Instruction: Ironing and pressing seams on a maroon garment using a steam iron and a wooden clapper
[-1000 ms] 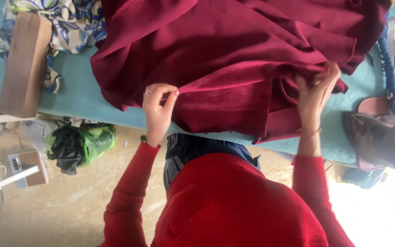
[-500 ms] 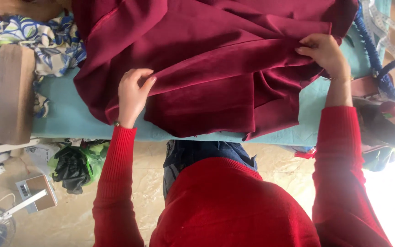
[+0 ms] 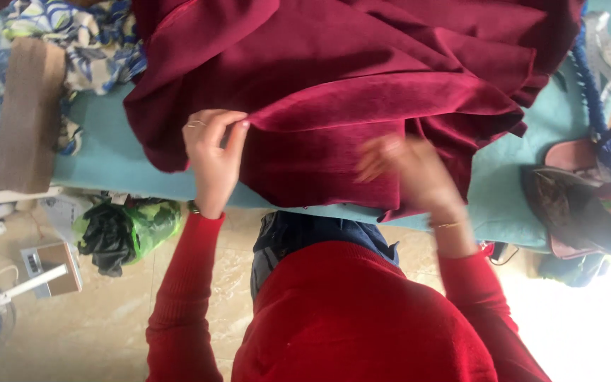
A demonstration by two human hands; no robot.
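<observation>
Since the earlier frame, the right hand (image 3: 408, 173) has been drawn inward from the cloth's (image 3: 362, 92) far edge and is blurred above its lower fold; its finger state cannot be told. A fold of the cloth, heaped on the teal table (image 3: 510, 191), is pinched between thumb and fingers of the left hand (image 3: 213, 152).

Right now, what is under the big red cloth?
A teal table shows around the red cloth. The left hand pinches a fold; the blurred right hand lies on it. Anything else beneath is covered.
</observation>
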